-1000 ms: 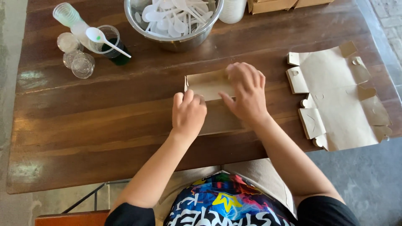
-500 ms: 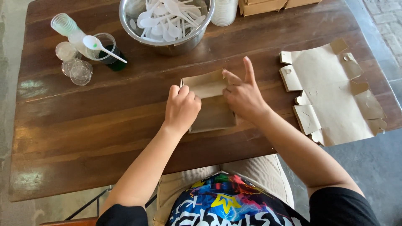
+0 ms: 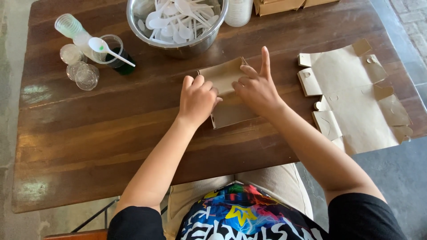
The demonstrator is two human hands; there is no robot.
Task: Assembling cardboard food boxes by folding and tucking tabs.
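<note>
Box: brown cardboard box (image 3: 224, 95), half folded, sitting mid-counter right in front of the person; one flap is tipped up at the far end, flat panel lies toward the near edge
Left hand: left hand (image 3: 197, 100) curled over the box's left side; fingers (image 3: 199, 82) bent down and pressing on the cardboard, so it's a closed-ish grip on the box edge
Right hand: right hand (image 3: 256, 89) on the box's right side; most fingers tucked against the raised flap, index finger sticking straight up, thumb on the cardboard
Counter: dark wooden counter (image 3: 89, 142) with plank lines; couple of pale worn patches on the left
Flat blank: unfolded cardboard sheet (image 3: 356, 100) lying flat at the right, well apart from the box; its corner hangs just off the counter edge
Bowl: metal bowl (image 3: 178, 44) at the far side, just past the box; full of white plastic spoons (image 3: 178, 20)
Cups: clear plastic cups (image 3: 80, 73) at the far left, some on their side; one spoon (image 3: 109, 50) rests across a cup with something dark green in it
Far edge: white cup stack (image 3: 238, 12) beside the bowl; more cardboard (image 3: 280, 5) next to that, mostly cut off
</note>
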